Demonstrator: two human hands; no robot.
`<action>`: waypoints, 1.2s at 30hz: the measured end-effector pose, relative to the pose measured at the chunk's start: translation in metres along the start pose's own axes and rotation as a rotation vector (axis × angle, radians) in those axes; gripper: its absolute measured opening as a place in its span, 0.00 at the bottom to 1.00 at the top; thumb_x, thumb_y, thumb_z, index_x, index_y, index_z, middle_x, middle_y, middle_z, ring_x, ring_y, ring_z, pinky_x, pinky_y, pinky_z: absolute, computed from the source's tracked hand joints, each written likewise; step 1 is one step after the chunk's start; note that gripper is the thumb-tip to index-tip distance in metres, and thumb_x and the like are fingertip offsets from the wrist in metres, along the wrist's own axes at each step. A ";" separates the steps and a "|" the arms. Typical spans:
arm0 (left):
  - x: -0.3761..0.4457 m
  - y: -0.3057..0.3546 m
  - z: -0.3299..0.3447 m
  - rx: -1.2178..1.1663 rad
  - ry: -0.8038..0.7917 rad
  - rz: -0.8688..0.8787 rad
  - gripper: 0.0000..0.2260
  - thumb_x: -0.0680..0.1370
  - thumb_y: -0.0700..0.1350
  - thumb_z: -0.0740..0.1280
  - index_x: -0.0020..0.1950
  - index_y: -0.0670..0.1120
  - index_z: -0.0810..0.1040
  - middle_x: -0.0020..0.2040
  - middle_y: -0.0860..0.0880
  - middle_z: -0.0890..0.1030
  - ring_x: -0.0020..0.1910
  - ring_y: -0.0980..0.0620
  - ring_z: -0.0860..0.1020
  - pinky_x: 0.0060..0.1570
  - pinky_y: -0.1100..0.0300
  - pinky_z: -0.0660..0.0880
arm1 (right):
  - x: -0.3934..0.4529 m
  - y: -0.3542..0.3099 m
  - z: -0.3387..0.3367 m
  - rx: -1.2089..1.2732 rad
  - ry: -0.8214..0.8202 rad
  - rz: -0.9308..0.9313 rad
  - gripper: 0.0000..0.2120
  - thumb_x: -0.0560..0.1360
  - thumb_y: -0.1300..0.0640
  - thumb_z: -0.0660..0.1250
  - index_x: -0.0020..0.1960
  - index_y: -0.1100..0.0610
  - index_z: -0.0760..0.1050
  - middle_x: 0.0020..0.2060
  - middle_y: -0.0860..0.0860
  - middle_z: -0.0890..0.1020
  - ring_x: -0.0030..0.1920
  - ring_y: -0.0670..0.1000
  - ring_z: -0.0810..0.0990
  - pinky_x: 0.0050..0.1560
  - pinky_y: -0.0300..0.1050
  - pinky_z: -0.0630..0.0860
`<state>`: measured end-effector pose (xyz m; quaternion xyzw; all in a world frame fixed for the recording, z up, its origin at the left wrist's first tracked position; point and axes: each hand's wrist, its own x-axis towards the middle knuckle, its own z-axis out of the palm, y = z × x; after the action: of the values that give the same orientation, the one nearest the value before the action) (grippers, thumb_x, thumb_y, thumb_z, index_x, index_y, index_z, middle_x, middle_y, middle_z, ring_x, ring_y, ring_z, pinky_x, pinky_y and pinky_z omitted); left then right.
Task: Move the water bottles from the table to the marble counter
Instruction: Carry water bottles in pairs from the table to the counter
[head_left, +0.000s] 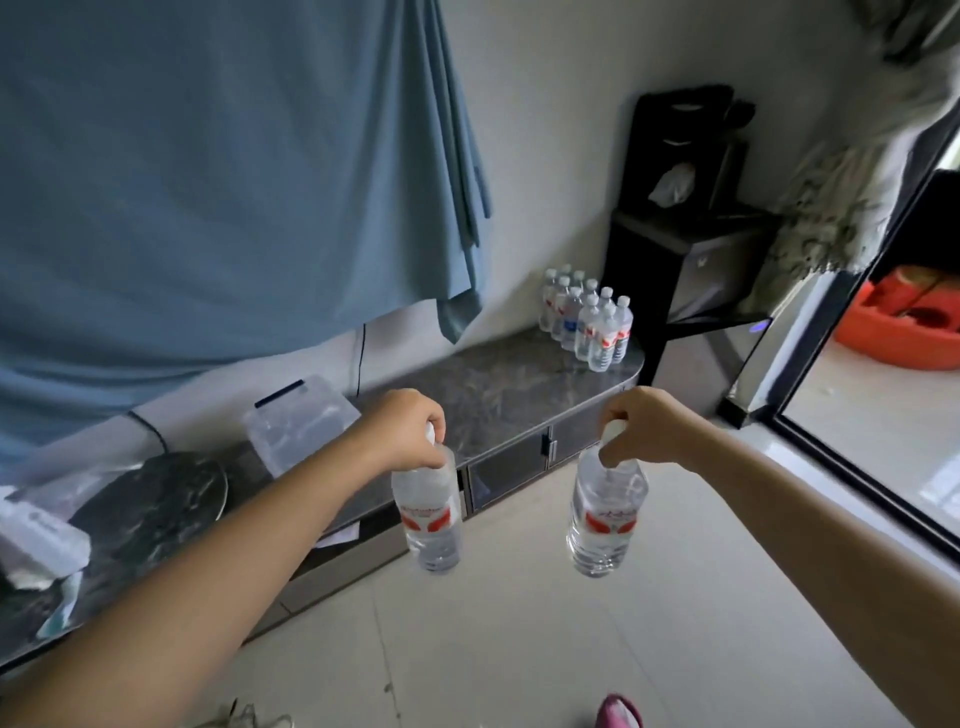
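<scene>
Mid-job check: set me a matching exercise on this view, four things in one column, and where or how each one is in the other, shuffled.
Things
1. bottle in the left hand
2. group of bottles
3. clear plastic box
4. blue cloth

Places or states
A. hangs on the wall above the counter
B. stands at the far right end of the marble counter
C. held by the neck, hanging above the floor
D. sits on the counter near the wall, left of the left hand

Pairs: 1-C, 2-B, 3-D, 4-A

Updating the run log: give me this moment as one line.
left hand: bottle by cap | right hand: bottle by cap | both above floor | marble counter: bottle cluster
</scene>
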<state>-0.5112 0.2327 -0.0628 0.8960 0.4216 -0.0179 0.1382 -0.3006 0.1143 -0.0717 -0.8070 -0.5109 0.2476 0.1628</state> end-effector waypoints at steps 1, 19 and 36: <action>0.021 0.009 -0.002 -0.007 -0.001 -0.010 0.08 0.71 0.42 0.68 0.49 0.44 0.81 0.45 0.50 0.71 0.45 0.52 0.71 0.44 0.60 0.72 | 0.020 0.009 -0.011 -0.004 -0.006 -0.011 0.09 0.65 0.63 0.72 0.45 0.60 0.79 0.41 0.55 0.75 0.41 0.53 0.73 0.30 0.38 0.68; 0.397 0.137 -0.064 -0.051 0.164 0.022 0.07 0.70 0.41 0.69 0.48 0.44 0.81 0.32 0.58 0.66 0.44 0.53 0.69 0.42 0.61 0.66 | 0.334 0.154 -0.210 -0.073 0.084 0.005 0.13 0.65 0.61 0.72 0.49 0.64 0.78 0.40 0.54 0.75 0.42 0.52 0.72 0.31 0.37 0.64; 0.730 0.190 -0.104 -0.174 0.157 0.101 0.08 0.70 0.40 0.69 0.47 0.41 0.81 0.33 0.58 0.68 0.44 0.53 0.70 0.40 0.64 0.65 | 0.626 0.216 -0.333 -0.192 0.062 -0.038 0.09 0.65 0.62 0.71 0.40 0.56 0.71 0.41 0.51 0.74 0.43 0.50 0.72 0.32 0.35 0.65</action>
<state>0.0950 0.6926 -0.0273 0.8993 0.3856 0.0958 0.1827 0.2709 0.5862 -0.0542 -0.8161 -0.5423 0.1695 0.1052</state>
